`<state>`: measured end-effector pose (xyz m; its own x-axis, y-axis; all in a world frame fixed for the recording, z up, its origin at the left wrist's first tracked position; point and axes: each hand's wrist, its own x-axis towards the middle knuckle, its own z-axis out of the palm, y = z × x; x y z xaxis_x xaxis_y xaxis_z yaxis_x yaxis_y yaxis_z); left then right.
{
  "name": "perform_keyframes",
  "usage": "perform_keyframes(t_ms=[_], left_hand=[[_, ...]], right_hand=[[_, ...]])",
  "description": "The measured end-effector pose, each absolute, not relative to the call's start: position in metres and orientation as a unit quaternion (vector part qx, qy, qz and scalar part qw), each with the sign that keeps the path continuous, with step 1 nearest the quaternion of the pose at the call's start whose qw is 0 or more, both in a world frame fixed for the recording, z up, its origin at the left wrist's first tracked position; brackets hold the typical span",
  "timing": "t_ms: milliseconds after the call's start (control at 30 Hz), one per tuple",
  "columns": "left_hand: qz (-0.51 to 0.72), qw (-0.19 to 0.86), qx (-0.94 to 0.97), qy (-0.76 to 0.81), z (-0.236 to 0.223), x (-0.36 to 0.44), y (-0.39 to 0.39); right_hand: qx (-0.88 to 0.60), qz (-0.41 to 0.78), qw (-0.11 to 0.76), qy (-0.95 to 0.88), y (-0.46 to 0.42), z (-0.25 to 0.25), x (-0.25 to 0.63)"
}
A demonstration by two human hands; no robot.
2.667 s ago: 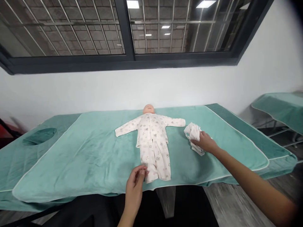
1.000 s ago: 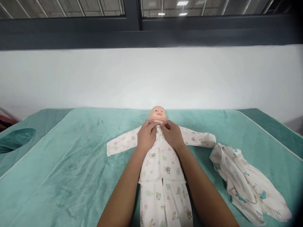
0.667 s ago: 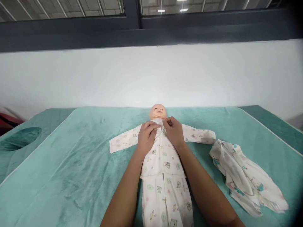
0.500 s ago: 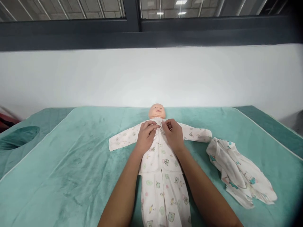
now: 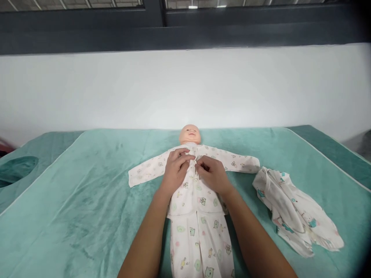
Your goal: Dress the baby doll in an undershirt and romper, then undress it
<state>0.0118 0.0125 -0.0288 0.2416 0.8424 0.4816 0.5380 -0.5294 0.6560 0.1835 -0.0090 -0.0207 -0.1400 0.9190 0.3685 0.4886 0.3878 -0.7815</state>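
Observation:
A baby doll [image 5: 190, 134] lies on its back, dressed in a white baby shirt [image 5: 193, 197] and matching trousers [image 5: 188, 243] with green and pink animal prints. Both sleeves stretch out to the sides. On the shirt's upper front, my left hand [image 5: 177, 166] rests with curled fingers, its fingertips pinching the edge of the front opening. Just across from it, my right hand [image 5: 213, 173] is closed, thumb and forefinger gripping the opposite edge of the shirt front. The fingertips of both hands nearly meet. Whatever fastener lies between them is too small to make out.
A crumpled white baby garment [image 5: 295, 212] with teal prints lies to the right, near the end of the sleeve. Green plush fabric [image 5: 87, 208] covers the surface. Behind it stands a white wall [image 5: 185, 88] below a dark window frame [image 5: 87, 34].
My right hand has moved slightly down the shirt front, and its fingers have curled in more. My left hand stays near the same spot. The camera view has tilted down a little.

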Motion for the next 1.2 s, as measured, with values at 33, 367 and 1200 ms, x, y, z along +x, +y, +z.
perform_keyframes(t_ms=[33, 367, 1200], left_hand=[[0.42, 0.179, 0.768, 0.449, -0.029, 0.012, 0.012], [0.404, 0.269, 0.77, 0.415, -0.023, 0.008, 0.008], [0.255, 0.288, 0.841, 0.381, 0.0, 0.0, -0.004]], right_hand=[[-0.482, 0.267, 0.433, -0.713, -0.008, -0.022, 0.185], [-0.488, 0.297, 0.493, -0.656, -0.001, -0.036, 0.185], [-0.557, 0.208, 0.188, -0.782, -0.044, 0.006, 0.185]])
